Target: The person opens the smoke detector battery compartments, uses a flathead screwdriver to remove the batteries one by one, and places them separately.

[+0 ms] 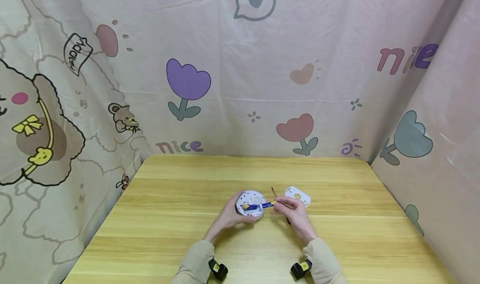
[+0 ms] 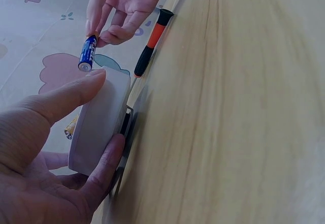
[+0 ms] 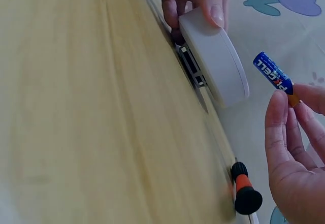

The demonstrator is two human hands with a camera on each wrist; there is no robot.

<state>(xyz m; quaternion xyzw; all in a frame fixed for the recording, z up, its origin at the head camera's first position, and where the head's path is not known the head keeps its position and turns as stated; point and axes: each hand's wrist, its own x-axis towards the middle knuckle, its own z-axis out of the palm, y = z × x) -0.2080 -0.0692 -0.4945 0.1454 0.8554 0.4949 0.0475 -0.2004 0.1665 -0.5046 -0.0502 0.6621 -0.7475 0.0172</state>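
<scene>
My left hand [image 1: 228,215] grips a round white device [image 1: 250,197], which looks like a smoke detector, by its rim. Its printed side is turned up in the head view, and a blue battery with a yellow end [image 1: 245,206] sits in it. Thumb and fingers of my right hand [image 1: 297,218] pinch a second battery [image 3: 271,70] by its yellow-orange end. That battery's blue end points toward the device; in the right wrist view a gap shows between them. In the left wrist view the device's white wall [image 2: 99,120] hides its printed side.
A screwdriver [image 2: 152,41] with a black and orange handle lies on the wooden table [image 1: 168,217], partly under my right hand in the head view. Just beyond that hand lies a white plate [image 1: 305,199] with a round hole. Patterned curtains [image 1: 232,75] hang behind and at both sides.
</scene>
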